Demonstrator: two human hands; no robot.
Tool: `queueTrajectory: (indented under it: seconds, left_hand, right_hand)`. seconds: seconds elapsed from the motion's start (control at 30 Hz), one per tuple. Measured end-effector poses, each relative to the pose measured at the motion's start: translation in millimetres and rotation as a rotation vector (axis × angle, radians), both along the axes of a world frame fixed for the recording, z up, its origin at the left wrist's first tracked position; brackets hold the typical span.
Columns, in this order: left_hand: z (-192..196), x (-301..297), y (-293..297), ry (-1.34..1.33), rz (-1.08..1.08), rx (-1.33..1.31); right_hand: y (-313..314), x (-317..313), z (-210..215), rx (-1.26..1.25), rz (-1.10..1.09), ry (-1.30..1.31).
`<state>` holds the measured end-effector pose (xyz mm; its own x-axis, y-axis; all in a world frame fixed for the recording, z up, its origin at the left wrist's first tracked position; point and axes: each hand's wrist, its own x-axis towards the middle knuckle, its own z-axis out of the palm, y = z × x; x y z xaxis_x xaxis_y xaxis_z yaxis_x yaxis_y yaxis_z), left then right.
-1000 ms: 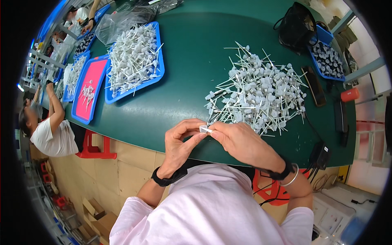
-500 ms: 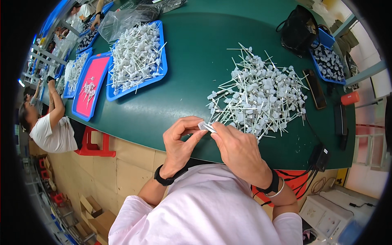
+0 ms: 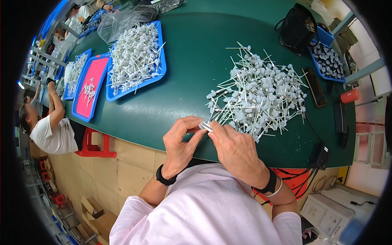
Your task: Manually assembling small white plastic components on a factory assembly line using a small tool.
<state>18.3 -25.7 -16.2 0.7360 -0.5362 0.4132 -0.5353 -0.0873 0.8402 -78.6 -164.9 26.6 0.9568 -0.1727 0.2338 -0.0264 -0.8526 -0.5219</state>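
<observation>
Over the near edge of the table, my left hand [image 3: 179, 141] and my right hand [image 3: 237, 152] meet, fingertips almost touching. Thumbs and forefingers of both pinch one small white plastic piece [image 3: 206, 126], its ends partly hidden by the fingers. It resembles the heads of the parts in the pile [image 3: 261, 96] just beyond my right hand. Those parts have whitish knobby heads and thin pale stems, lying in all directions on the green table [image 3: 183, 61].
To the left stand a blue tray [image 3: 162, 61] heaped with similar parts and a pink-lined blue tray [image 3: 94, 73] holding several. On the right lie a phone [image 3: 313, 87], a black bag [image 3: 297, 29] and a black adapter [image 3: 320, 156]. A co-worker [image 3: 53, 132] sits at the left.
My fingers have shifted slightly around the white piece, which stays pinched between both hands. A co-worker's arm at the far upper left has drawn back from a tray.
</observation>
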Motion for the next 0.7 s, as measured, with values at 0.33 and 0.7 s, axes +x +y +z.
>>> queueTrajectory:
  seconds: [0.33, 0.7]
  left_hand:
    - [-0.6, -0.3, 0.4, -0.012, 0.004, 0.015]
    - [-1.6, 1.6, 2.2, 0.190, -0.056, -0.053]
  right_hand:
    - [-1.2, -1.7, -2.4, -0.020, 0.024, 0.026]
    - [-8.7, 1.0, -8.7, 0.155, 0.060, -0.041]
